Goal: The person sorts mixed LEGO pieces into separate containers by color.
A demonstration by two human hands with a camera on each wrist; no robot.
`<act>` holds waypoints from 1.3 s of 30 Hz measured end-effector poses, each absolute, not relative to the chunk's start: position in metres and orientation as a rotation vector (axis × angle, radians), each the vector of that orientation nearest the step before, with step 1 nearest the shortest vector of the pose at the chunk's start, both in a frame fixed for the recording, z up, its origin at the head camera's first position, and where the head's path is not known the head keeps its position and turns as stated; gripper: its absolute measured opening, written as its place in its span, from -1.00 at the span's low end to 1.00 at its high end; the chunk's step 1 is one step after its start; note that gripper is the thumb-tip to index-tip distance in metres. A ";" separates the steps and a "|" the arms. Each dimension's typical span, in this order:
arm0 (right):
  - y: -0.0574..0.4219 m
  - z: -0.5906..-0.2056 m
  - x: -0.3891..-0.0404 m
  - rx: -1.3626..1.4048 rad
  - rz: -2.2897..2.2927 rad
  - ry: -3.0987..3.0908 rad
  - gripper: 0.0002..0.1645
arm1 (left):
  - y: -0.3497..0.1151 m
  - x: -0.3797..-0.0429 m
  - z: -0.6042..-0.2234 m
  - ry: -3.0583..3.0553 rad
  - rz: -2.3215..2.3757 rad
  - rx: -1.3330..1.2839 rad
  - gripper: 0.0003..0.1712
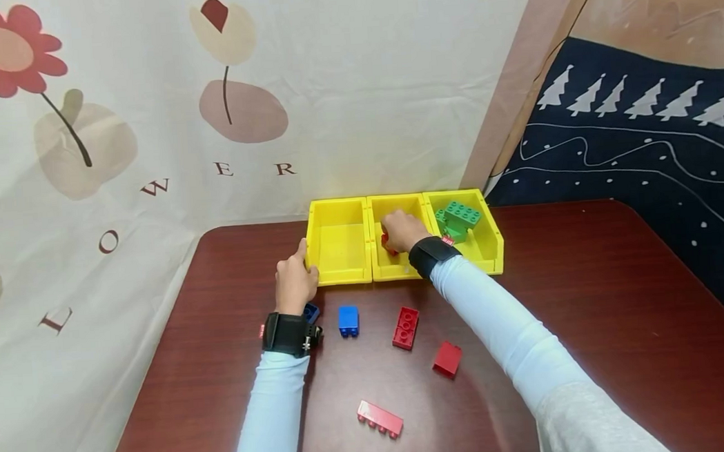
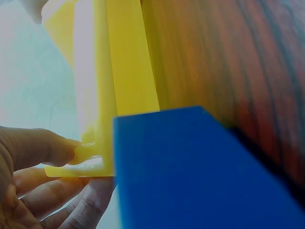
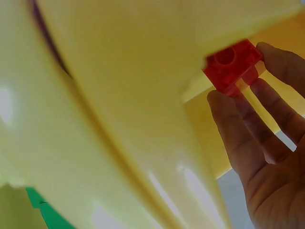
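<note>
Green bricks (image 1: 463, 215) are already inside, right hand (image 1: 404, 231) pinches red brick (image 3: 232, 67), left hand (image 1: 295, 282) apparently grips yellow tray (image 1: 340, 244), and loose bricks (image 1: 405, 328) remain outside.

Head view: we look forward and down from above the near side of the tabletop (image 1: 590, 295), far enough back to take in both forearms, the yellow bins (image 1: 341, 277) and the flowered cloth (image 1: 378, 80) behind.
Left wrist view: we look along the left grip (image 1: 295, 283) from very near, turned sideways, tabletop to the right; a blue block (image 2: 190, 171) looms at lower right.
Right wrist view: we look past blurred yellow walls, close up, towards the right grip (image 1: 404, 230) and its red block (image 3: 233, 67).
Head and left wrist: we share the bins' left end.
Head and right wrist: we share the middle bin's red block.
</note>
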State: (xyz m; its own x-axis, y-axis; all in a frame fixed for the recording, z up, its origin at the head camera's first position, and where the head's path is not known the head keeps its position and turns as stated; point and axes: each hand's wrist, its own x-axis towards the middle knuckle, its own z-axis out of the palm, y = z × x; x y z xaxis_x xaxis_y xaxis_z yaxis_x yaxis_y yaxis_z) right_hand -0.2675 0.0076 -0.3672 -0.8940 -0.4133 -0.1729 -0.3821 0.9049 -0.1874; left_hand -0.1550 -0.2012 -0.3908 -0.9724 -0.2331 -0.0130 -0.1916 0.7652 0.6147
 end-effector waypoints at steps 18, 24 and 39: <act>0.010 -0.373 -0.258 -0.605 -0.183 2.931 -0.66 | -0.201 -0.157 -0.393 -2.894 -0.995 0.338 -0.25; 0.019 -0.355 -0.246 -0.680 -0.267 2.994 -0.56 | -0.201 -0.156 -0.391 -2.884 -0.995 0.328 -0.25; 0.072 -0.314 -0.132 -1.122 -0.452 3.046 -0.52 | -0.202 -0.156 -0.394 -2.879 -0.961 0.279 -0.25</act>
State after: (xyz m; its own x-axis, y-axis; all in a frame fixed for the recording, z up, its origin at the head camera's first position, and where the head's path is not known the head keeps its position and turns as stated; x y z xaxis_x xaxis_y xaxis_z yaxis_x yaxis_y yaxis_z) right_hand -0.1321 0.0723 -0.3143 -0.7577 -0.6146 0.2195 -0.6519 0.7288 -0.2093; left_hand -0.1560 -0.2023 -0.3935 -0.9789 -0.2019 0.0311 -0.1428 0.7848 0.6031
